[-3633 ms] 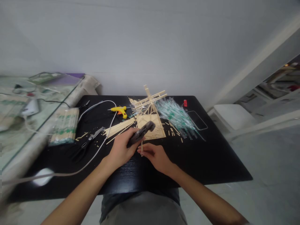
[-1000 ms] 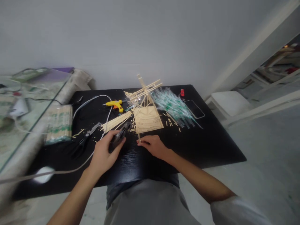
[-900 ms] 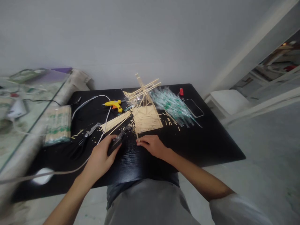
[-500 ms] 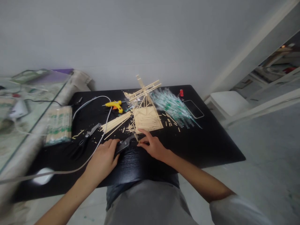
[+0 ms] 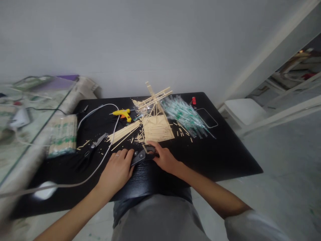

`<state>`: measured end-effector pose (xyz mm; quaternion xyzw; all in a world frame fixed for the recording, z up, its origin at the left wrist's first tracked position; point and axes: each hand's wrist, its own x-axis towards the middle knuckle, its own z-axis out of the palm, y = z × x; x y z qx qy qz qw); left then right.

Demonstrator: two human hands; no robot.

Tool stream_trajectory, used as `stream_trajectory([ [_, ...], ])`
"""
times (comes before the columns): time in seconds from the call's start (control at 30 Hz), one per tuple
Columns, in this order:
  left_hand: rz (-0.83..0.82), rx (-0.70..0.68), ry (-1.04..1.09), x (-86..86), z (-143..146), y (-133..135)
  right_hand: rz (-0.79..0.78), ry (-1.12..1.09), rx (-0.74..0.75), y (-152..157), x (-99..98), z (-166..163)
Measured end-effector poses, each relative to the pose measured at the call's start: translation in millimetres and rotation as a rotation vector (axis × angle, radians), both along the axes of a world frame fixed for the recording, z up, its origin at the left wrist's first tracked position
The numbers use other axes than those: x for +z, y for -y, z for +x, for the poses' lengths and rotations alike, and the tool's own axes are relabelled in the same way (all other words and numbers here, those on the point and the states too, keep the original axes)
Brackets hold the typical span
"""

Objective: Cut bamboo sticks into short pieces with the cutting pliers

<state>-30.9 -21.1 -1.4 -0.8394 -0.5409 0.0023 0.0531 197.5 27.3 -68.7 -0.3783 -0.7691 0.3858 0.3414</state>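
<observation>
My left hand is wrapped round the handles of dark pruning shears, whose jaws point right. A short wooden stick stands tilted at the jaws. My right hand is closed close against the jaws, pinching the stick; its thumb is partly hidden by the shears. Just beyond my hands a windmill-like model of thin sticks rises from a square stick base. Loose long sticks fan out to its left.
A yellow glue gun and black scissors lie left, with a white cable crossing the black table. Packed sticks lie far left. Right are plastic wrappers, a phone and a small red object.
The shears and my left hand have shifted right, bringing the jaws up to my right hand. My right fingers now sit behind the jaws with the short stick between them.
</observation>
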Motion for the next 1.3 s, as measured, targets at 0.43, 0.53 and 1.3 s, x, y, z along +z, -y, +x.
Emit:
stream_trajectory([
  [0.43, -0.041, 0.029, -0.093, 0.1, -3, -1, 0.006, 0.061, 0.018, 0, 7.3, -2],
  [0.53, -0.039, 0.031, -0.1, -1.0, -4, -1, -0.001, 0.078, 0.015, 0, 8.4, -2],
  [1.3, -0.016, 0.014, -0.076, -6.0, -6, -5, -0.034, 0.111, -0.024, 2, 7.3, -1],
])
